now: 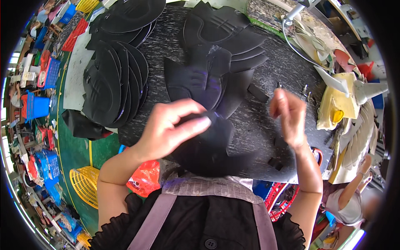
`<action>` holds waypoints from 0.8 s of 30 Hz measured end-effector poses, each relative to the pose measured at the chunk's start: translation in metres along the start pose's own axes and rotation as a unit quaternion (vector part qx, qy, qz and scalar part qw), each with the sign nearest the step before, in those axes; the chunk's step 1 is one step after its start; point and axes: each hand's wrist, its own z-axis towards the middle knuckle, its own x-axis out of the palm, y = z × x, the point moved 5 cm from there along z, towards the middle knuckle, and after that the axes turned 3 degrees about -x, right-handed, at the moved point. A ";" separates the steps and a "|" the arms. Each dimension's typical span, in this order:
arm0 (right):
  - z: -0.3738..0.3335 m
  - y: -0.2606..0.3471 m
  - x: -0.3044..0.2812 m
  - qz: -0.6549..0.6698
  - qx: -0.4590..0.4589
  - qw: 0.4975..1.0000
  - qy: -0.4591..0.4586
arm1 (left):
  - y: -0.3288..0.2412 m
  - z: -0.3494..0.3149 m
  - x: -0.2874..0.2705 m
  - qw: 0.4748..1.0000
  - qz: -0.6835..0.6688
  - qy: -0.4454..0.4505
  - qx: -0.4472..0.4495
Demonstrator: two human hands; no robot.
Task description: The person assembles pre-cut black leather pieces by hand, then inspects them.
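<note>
My left hand (pixel 173 131) pinches the edge of a black shoe-upper piece (pixel 212 146) between thumb and fingers. The piece is slightly blurred and lies along the near edge of the table, close to my body. To the right, my right hand (pixel 289 116) is raised over the dark table with its fingers curled in; motion blurs it, and what they hold, if anything, is hidden. Just beyond the left hand lie overlapping black upper pieces (pixel 196 79) with stitched lines. A small black strip (pixel 258 92) rests left of the right hand.
Stacks of black upper pieces stand at the left (pixel 112 83) and far left (pixel 129 16); another pile (pixel 221 29) lies at the back. Small metal bits (pixel 306 91) and a yellow block (pixel 339 100) are at right. A yellow basket (pixel 85 185) stands below left. A person (pixel 350 200) is at lower right.
</note>
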 end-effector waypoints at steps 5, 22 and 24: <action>0.018 -0.011 -0.032 -0.197 -0.101 0.965 -0.139 | 0.029 0.025 -0.032 0.981 0.112 -0.158 -0.005; 0.002 0.003 -0.009 -0.410 -0.296 0.861 -0.056 | 0.024 0.046 -0.033 0.939 0.312 -0.109 0.097; 0.001 -0.001 -0.015 -0.377 -0.294 0.876 -0.068 | 0.025 0.043 -0.033 0.974 0.179 -0.114 0.080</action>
